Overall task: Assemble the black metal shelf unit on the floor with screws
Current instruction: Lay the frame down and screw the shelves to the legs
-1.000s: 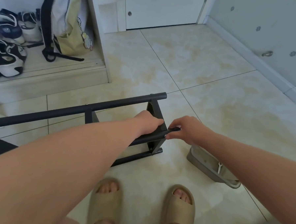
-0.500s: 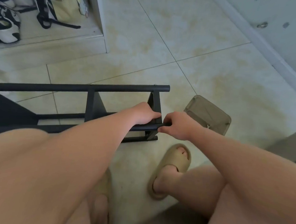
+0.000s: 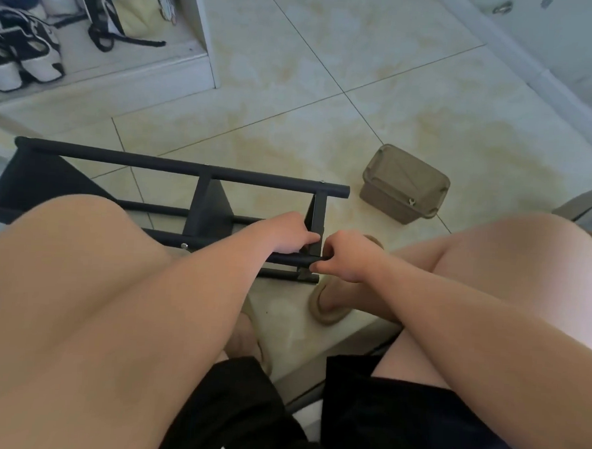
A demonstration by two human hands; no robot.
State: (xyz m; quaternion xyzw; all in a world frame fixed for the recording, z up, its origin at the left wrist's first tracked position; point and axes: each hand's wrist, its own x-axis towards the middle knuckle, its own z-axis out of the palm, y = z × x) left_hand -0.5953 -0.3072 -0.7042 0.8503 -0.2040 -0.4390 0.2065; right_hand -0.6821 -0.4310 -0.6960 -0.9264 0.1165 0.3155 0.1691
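Item: black metal shelf unit [image 3: 208,175], part-built, lying on its side on the tiled floor [image 3: 294,104] just ahead of the seated person's knees. Construction: round tube rails joined by flat cross-panels; one fitted screw head [image 3: 184,245] shows on the lower rail. Handling, judged: rigid, painted-smooth and fairly slippery, moderately heavy, and apt to rock on its tubes, so it is best steadied at a rail close to a joint. Left hand [image 3: 287,232]: fingers curled over the near rail [image 3: 287,259] beside the end panel. Right hand [image 3: 349,258]: clenched about the same rail's tip; whether it also holds a screw is hidden. Adjacent: a brown lidded plastic box [image 3: 405,182] on the floor, near the unit's right end but apart from it.
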